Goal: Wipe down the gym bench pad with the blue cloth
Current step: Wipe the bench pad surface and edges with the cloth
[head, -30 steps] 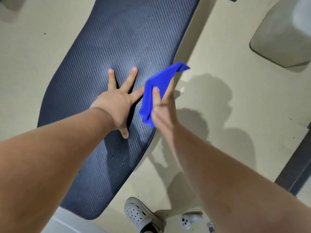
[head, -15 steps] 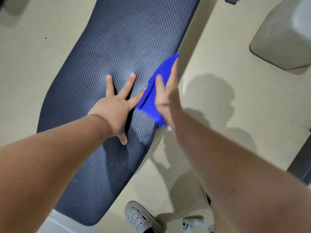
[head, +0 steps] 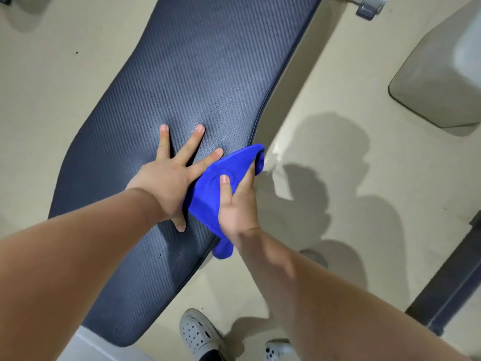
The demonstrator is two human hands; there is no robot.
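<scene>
The floor is beige, and the dark bench pad stands over it. My left hand lies flat on the pad with the fingers spread wide. My right hand grips the blue cloth at the pad's right edge, thumb on top, just beside my left hand. My white shoe is near the pad's closest end.

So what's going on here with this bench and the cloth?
A person is wiping a dark gym bench pad. Their left hand presses flat on the pad with its fingers spread. Their right hand grips a blue cloth against the pad's right edge, thumb on top, and a bit of the cloth hangs over the side. Most of the pad lies beyond the hands. A white shoe shows by the pad's near end.
</scene>
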